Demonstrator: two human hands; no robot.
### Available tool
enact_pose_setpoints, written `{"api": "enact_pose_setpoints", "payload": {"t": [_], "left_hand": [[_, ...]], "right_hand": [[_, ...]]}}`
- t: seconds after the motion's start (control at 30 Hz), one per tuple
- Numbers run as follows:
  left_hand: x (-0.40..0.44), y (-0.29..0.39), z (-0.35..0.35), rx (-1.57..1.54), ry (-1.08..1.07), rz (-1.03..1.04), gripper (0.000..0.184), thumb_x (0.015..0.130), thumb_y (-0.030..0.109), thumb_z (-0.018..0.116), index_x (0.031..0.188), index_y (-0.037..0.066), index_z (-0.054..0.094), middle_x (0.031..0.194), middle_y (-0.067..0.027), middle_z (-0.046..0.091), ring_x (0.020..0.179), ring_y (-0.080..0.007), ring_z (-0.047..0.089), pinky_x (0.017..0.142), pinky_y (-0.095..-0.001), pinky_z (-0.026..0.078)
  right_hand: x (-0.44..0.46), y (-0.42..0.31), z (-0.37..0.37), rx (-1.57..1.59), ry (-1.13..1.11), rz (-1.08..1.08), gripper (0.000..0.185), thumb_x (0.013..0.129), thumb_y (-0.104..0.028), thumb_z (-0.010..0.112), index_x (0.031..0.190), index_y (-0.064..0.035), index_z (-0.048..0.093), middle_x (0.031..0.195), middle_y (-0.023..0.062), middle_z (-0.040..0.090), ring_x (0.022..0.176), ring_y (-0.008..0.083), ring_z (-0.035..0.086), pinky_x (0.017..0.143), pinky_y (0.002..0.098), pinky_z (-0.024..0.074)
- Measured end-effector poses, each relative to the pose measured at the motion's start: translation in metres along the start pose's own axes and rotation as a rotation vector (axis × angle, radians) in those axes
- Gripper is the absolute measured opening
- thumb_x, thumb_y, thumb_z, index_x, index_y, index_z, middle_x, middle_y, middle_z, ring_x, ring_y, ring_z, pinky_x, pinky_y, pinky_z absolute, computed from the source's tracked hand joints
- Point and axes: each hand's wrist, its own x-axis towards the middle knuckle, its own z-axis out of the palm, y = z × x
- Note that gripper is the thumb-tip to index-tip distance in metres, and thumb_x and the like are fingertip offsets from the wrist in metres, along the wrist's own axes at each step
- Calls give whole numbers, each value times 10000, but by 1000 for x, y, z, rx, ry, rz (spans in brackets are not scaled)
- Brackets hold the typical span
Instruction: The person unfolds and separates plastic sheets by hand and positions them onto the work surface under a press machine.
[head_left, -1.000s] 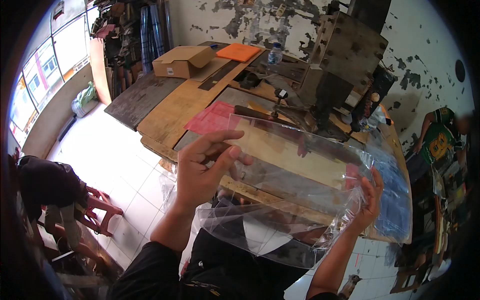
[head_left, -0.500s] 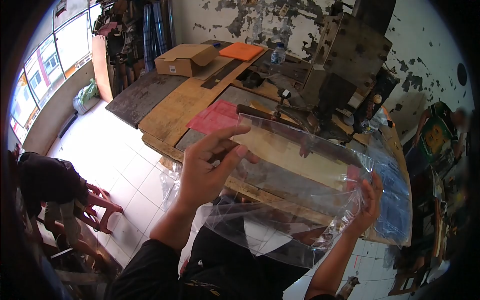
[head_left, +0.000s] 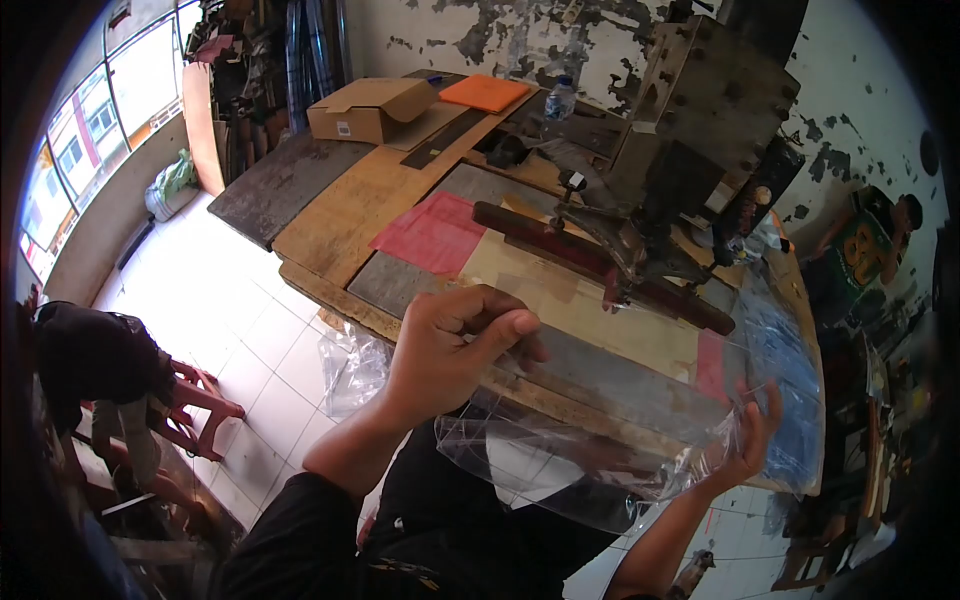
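Note:
A clear plastic sheet (head_left: 560, 455) hangs in front of me over the worktable's near edge. My left hand (head_left: 465, 345) pinches its left upper part between thumb and fingers. On the right, my right hand (head_left: 745, 440) is closed on the sheet's crumpled end. Beyond the hands lies a cream-coloured sheet (head_left: 560, 290) on the grey plate (head_left: 640, 365), with a red sheet (head_left: 430, 235) at its left and a small red piece (head_left: 711, 365) at its right. A dark metal bar (head_left: 600, 262) of the press crosses above them.
The press (head_left: 690, 110) stands at the back right. On the table (head_left: 335, 215) are a cardboard box (head_left: 370, 110), an orange item (head_left: 485, 93) and a bottle (head_left: 560, 100). Bluish plastic sheets (head_left: 785, 400) lie at right. One person (head_left: 100, 370) is at left, another (head_left: 865, 250) at right.
Both hands have moved slightly, the left one down and to the right. The clear sheet has dropped lower with them, uncovering the cream sheet and the metal bar.

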Motion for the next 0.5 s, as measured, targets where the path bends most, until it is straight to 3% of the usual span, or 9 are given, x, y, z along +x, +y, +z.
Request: {"api": "enact_pose_setpoints", "payload": {"t": [0.1, 0.27, 0.5], "left_hand": [[0, 6, 9, -28, 46, 53, 140, 1013, 75, 724, 978, -60, 738, 861, -115, 796, 779, -152, 757, 727, -285, 593], [-1, 13, 12, 144, -31, 296, 105, 949, 41, 776, 1028, -24, 755, 908, -105, 814, 843, -169, 795, 762, -276, 595], [-8, 22, 14, 228, -42, 421, 178, 913, 11, 801, 1085, 8, 754, 974, -109, 819, 909, -207, 809, 785, -298, 615]], "right_hand": [[-3, -4, -1, 50, 48, 19, 298, 1018, -80, 646, 1315, -59, 669, 1566, 226, 497, 1227, 417, 689, 937, 458, 635], [-6, -4, -10, -3, 71, 59, 306, 1052, -124, 603, 1353, -72, 628, 1557, 230, 506, 1236, 411, 687, 936, 463, 635], [-6, -7, -17, -52, 108, 58, 313, 1080, -179, 577, 1369, -63, 600, 1536, 252, 509, 1224, 394, 695, 945, 489, 636]]}}
